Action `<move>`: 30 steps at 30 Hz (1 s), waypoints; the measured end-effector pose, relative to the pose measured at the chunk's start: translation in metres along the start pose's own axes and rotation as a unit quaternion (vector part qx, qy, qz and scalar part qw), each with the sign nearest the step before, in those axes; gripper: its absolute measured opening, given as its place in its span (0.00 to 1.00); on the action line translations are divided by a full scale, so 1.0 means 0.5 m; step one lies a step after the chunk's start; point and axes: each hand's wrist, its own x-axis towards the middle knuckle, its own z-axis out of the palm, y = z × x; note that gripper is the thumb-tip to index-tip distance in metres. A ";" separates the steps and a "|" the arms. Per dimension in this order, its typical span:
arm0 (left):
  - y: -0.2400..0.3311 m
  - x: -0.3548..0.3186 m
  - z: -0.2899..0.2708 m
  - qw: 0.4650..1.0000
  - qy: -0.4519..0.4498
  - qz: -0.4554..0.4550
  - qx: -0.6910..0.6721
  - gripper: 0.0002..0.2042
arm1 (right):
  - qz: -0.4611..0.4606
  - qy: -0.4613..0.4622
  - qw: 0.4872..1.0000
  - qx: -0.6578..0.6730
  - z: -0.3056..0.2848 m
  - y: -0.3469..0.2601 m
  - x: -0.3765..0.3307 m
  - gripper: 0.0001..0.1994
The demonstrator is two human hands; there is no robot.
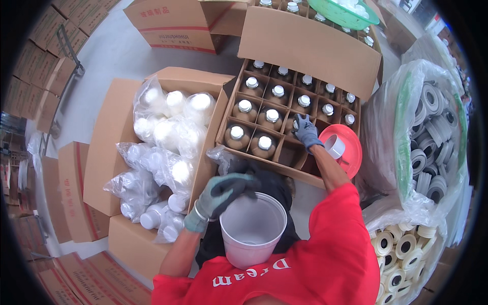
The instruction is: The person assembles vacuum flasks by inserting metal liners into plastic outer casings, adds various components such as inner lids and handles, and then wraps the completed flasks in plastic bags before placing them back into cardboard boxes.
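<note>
Even, bright light overhead; I note glare on the bagged white bottles, strong fisheye bending and black corners.

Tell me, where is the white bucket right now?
In the head view, the white bucket sits low in the middle against the red shirt, its rim gripped by the left hand, right of the carton of bagged white bottles.

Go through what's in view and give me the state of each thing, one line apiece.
Left hand: gloved, its grip on the white bucket's rim.
White bucket: upright, open, looks empty.
Right hand: gloved, reaching into the divided carton.
Divided carton: open, nearest cells unfilled.
Brown bottles: upright, capped.
Red basin: tilted.
</note>
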 end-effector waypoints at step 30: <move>-0.020 -0.277 -0.086 0.965 0.217 0.006 0.149 0.31 | -0.298 -0.051 0.854 0.423 -0.118 -0.185 -0.849 0.43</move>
